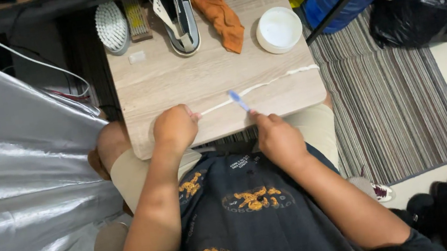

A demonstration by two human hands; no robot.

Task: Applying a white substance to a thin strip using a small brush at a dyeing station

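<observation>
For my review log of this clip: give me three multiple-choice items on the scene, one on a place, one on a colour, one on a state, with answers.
1. Where does the white bowl stand on the wooden board?
A. near edge, by the hands
B. far right corner
C. far left corner

2. What colour is the cloth beside the shoe?
A. orange
B. green
C. white

3. What is the state of the white lace?
A. coiled in the bowl
B. threaded through the shoe
C. stretched flat across the board

Answers:
1 B, it sits at the far right, away from the person.
2 A, the cloth is plainly orange.
3 C, the left hand pins one end while the right hand puts a blue toothbrush to it.
</observation>
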